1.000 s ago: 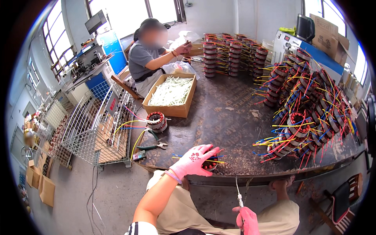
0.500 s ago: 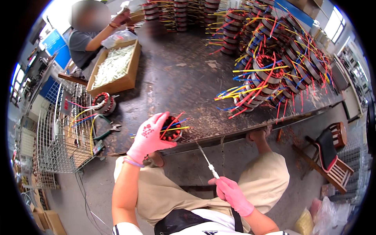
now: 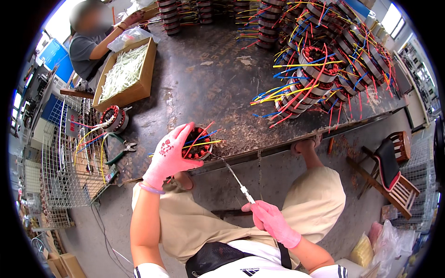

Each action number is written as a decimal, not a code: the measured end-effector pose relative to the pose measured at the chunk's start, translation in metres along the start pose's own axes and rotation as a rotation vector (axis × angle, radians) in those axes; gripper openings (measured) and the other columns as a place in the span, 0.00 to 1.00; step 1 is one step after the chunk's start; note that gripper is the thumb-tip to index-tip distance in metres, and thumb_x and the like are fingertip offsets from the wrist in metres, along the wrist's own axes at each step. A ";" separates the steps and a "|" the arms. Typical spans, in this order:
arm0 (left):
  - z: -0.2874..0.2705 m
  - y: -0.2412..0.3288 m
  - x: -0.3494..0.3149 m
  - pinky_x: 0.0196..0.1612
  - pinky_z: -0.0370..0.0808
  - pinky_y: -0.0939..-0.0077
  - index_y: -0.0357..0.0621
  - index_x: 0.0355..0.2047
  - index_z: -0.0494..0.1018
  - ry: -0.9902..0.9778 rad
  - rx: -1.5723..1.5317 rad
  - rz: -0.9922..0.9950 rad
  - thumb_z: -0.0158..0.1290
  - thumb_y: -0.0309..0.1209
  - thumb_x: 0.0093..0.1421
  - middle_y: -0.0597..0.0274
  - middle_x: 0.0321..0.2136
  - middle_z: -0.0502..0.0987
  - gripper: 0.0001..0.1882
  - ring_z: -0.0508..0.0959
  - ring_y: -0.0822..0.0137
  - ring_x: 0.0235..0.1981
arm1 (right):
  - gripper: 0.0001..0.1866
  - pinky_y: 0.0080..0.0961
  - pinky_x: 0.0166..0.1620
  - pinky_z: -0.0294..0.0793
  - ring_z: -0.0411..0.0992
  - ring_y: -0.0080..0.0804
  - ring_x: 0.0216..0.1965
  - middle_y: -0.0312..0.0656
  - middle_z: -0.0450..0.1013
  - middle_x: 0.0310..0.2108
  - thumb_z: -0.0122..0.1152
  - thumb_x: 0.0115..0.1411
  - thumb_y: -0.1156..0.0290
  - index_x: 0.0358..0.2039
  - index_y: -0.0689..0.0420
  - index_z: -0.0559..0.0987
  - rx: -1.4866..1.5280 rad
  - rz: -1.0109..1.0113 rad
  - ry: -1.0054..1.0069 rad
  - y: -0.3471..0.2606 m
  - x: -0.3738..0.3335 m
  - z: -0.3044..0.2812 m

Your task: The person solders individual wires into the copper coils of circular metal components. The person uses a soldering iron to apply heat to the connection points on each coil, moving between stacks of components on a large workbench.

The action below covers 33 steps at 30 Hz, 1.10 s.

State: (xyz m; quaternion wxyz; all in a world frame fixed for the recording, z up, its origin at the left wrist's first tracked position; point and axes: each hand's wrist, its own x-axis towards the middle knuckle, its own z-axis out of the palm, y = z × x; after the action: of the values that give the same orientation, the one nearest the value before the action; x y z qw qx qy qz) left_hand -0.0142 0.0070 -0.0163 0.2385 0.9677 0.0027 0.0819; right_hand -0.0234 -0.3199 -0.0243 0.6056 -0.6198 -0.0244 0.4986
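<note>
The figure shows a wound stator at the near edge of the dark tabletop, toward its near left corner. Its open face points upward: red coils ring a dark bore inside a greyish rim, and red, blue and yellow leads cross the face and run out past the right side. Blue and yellow ends also show left of the gloved left hand. That hand, in pink with a dark red print, holds the stator from the left; its fingers and thumb are spread in a wide C about the ring. The gloved right hand, in front of the table's near edge, has its fingers closed round the handle of a slim-shafted hand tool, whose thin end reaches the near right side of the stator; whether it touches cannot be told. Near the tabletop's left edge lie green-handled pliers, with a second stator just beyond. Farther back stands a cardboard box of whitish tubes. Stacked stators crowd the right side.
</note>
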 end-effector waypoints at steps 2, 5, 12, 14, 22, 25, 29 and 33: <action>0.001 0.000 0.000 0.55 0.69 0.62 0.38 0.58 0.63 0.002 -0.004 0.006 0.71 0.38 0.34 0.49 0.54 0.68 0.49 0.71 0.49 0.52 | 0.17 0.15 0.22 0.55 0.55 0.14 0.17 0.29 0.61 0.14 0.45 0.67 0.62 0.43 0.61 0.77 0.022 0.004 0.003 -0.001 -0.002 0.001; 0.001 0.002 0.001 0.56 0.69 0.63 0.38 0.59 0.63 -0.012 -0.007 -0.001 0.71 0.38 0.34 0.49 0.55 0.68 0.50 0.71 0.49 0.53 | 0.17 0.15 0.22 0.56 0.56 0.14 0.17 0.29 0.61 0.14 0.45 0.68 0.62 0.44 0.61 0.77 -0.020 -0.032 -0.004 0.000 -0.001 -0.001; -0.001 0.004 0.001 0.56 0.68 0.62 0.39 0.59 0.62 -0.015 -0.003 0.001 0.71 0.38 0.34 0.48 0.55 0.67 0.50 0.70 0.49 0.54 | 0.17 0.16 0.22 0.56 0.56 0.15 0.17 0.30 0.61 0.14 0.45 0.68 0.62 0.43 0.61 0.77 0.056 0.009 -0.007 0.004 0.000 0.000; -0.001 0.004 0.001 0.56 0.68 0.62 0.39 0.59 0.62 -0.016 0.001 0.002 0.71 0.38 0.34 0.48 0.55 0.67 0.50 0.70 0.48 0.54 | 0.17 0.16 0.22 0.56 0.56 0.15 0.17 0.30 0.61 0.14 0.45 0.68 0.61 0.43 0.60 0.77 0.037 -0.007 -0.010 0.005 0.001 0.000; 0.001 0.004 0.002 0.58 0.67 0.63 0.38 0.60 0.62 -0.023 0.003 -0.010 0.71 0.37 0.34 0.47 0.55 0.67 0.51 0.69 0.49 0.56 | 0.17 0.16 0.22 0.55 0.55 0.15 0.17 0.30 0.60 0.14 0.44 0.68 0.61 0.42 0.61 0.77 0.047 -0.015 -0.011 0.004 0.000 0.000; 0.000 0.005 0.001 0.58 0.67 0.63 0.38 0.60 0.62 -0.023 0.013 -0.017 0.71 0.37 0.34 0.47 0.55 0.67 0.51 0.69 0.49 0.56 | 0.19 0.14 0.22 0.53 0.54 0.14 0.16 0.29 0.60 0.13 0.45 0.69 0.60 0.44 0.64 0.76 0.063 -0.018 -0.013 0.003 0.000 0.001; 0.001 0.004 0.001 0.58 0.67 0.64 0.38 0.60 0.62 -0.024 0.017 -0.011 0.71 0.37 0.34 0.48 0.55 0.67 0.51 0.69 0.49 0.56 | 0.19 0.13 0.22 0.52 0.54 0.13 0.16 0.28 0.61 0.12 0.45 0.69 0.60 0.44 0.65 0.76 0.042 -0.030 -0.001 0.005 0.000 0.001; 0.001 0.004 0.001 0.58 0.67 0.64 0.38 0.60 0.62 -0.029 0.030 -0.016 0.71 0.37 0.34 0.48 0.55 0.67 0.51 0.69 0.50 0.56 | 0.19 0.13 0.22 0.52 0.54 0.13 0.16 0.28 0.61 0.13 0.45 0.69 0.61 0.44 0.65 0.76 0.084 -0.022 -0.012 0.003 0.000 0.002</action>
State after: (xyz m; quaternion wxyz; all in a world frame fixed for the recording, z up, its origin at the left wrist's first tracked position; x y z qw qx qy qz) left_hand -0.0131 0.0027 -0.0147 0.2248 0.9721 0.0080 0.0661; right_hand -0.0270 -0.3195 -0.0262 0.6363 -0.5904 -0.0139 0.4963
